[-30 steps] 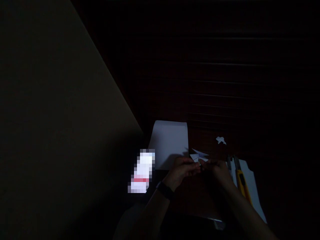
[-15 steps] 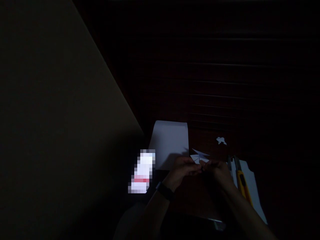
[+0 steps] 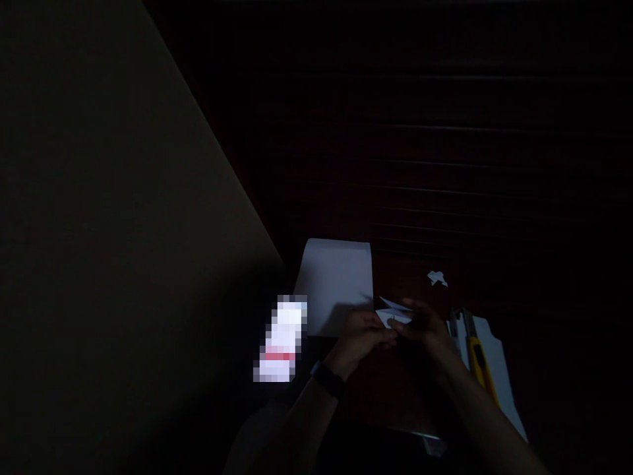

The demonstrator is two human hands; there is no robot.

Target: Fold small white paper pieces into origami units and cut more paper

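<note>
at the far left a wall [image 3: 123,231] runs back in deep shade. beside it a phone [image 3: 280,340] glows, its screen blurred to blocks; it sits just left of the work, probably so it can be glanced at with both hands busy. next comes a white sheet [image 3: 341,270] on the dark table [image 3: 380,399], set beyond the left hand, with a hand's shadow across its near right part. it seems laid aside, within easy reach.

the left wrist wears a dark band [image 3: 328,380]. the left hand [image 3: 360,336] pinches the folded paper [image 3: 385,318] by its near left part, thumb against fingers, which likely keeps it steady. the folded paper is between the two hands, over the table, just right of the sheet, with a thin flap standing up at its far side.

the right hand [image 3: 429,330] grasps the other end: its thumb lies on the near face while a finger reaches round by the flap, a hold that would press or spread the layers; the dark hides just how hard it grips.

beyond that hand a small white paper piece [image 3: 437,278] lies apart, out of the way. at the right, a yellow cutter [image 3: 482,369] rests on some white papers [image 3: 503,369], close by the right forearm, perhaps for handy use.
</note>
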